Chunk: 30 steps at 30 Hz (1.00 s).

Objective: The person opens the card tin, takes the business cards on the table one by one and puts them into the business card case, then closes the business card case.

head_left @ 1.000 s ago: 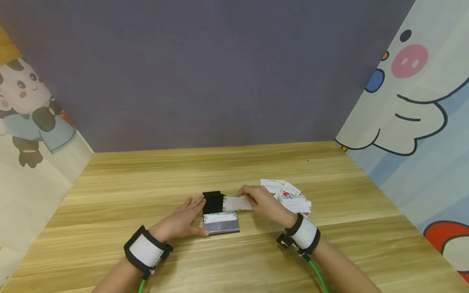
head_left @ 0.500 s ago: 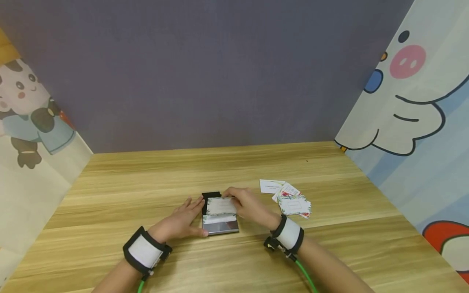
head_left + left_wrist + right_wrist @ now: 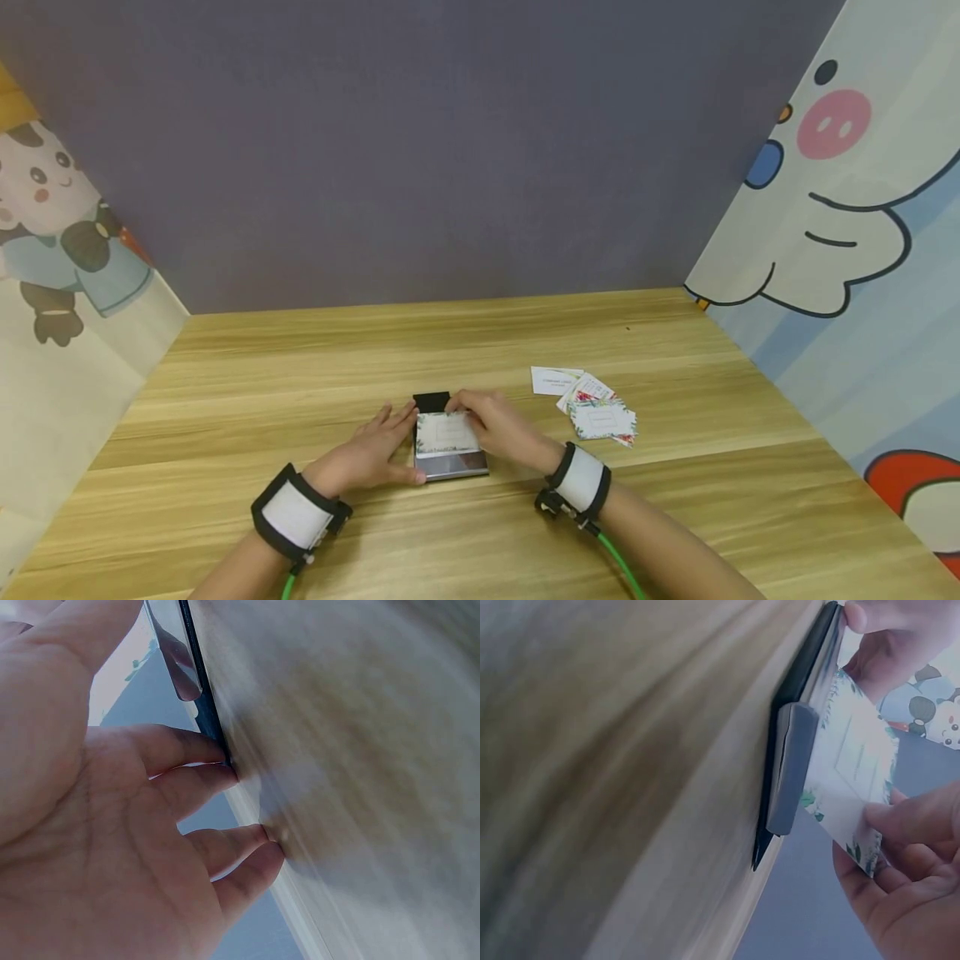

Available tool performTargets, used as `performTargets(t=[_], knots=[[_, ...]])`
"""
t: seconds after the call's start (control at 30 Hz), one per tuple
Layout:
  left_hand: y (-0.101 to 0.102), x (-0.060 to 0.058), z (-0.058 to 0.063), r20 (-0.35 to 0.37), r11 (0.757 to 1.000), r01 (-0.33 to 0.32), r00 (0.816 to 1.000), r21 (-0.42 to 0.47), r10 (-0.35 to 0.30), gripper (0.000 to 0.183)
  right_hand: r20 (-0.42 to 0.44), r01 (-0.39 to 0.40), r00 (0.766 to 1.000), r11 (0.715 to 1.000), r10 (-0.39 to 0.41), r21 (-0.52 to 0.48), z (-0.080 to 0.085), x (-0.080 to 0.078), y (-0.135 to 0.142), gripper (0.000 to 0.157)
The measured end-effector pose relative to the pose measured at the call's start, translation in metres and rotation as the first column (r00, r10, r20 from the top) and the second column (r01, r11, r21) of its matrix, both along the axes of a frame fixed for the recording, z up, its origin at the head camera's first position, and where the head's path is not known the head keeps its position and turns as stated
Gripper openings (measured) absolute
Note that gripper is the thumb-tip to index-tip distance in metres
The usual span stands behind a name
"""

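A black card holder (image 3: pixel 431 402) with a shiny metal front (image 3: pixel 793 769) lies open on the table. My right hand (image 3: pixel 501 429) pinches a white business card (image 3: pixel 442 433) with a leafy floral border by its right end, thumb on the face and fingers behind. In the right wrist view this card (image 3: pixel 853 750) tilts up off the holder, its lower edge near the metal front. My left hand (image 3: pixel 372 448) lies along the holder's left side, fingers extended, thumb at the near left corner. In the left wrist view, fingertips (image 3: pixel 217 754) touch the holder's edge and the table.
Right of the holder, a loose fan of several business cards (image 3: pixel 602 419), some with red flowers, lies on the wooden table (image 3: pixel 315 358). A grey panel (image 3: pixel 435 150) stands behind the table, and cartoon-printed curtains (image 3: pixel 840 208) hang at both sides.
My right hand has carried the business card leftward over the holder, then slightly toward the near side, against the metal front. The left hand has stayed in place.
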<state>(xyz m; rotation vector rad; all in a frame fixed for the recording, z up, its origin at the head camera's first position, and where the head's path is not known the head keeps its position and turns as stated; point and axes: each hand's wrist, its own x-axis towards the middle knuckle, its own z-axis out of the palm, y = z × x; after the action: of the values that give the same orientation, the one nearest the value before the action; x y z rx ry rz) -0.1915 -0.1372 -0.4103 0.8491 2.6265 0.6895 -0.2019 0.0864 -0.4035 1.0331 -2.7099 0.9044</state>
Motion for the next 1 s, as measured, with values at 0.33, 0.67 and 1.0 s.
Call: performTargets(t=[0.33, 0.67, 1.0], knots=[[0.000, 0.000, 0.000, 0.000, 1.000, 0.002, 1.000, -0.005, -0.002, 0.095, 0.042, -0.052, 0.998, 0.989, 0.046, 0.140, -0.003, 0.003, 0.000, 0.037], [0.000, 0.000, 0.000, -0.013, 1.000, 0.014, 1.000, 0.004, -0.014, 0.094, 0.044, -0.094, 0.995, 0.955, 0.085, 0.282, -0.005, 0.009, 0.002, 0.033], [-0.001, 0.000, 0.000, -0.015, 1.000, 0.018, 1.000, -0.002, -0.018, 0.094, 0.092, -0.043, 0.995, 0.985, 0.028, 0.165, -0.003, 0.015, 0.025, 0.043]])
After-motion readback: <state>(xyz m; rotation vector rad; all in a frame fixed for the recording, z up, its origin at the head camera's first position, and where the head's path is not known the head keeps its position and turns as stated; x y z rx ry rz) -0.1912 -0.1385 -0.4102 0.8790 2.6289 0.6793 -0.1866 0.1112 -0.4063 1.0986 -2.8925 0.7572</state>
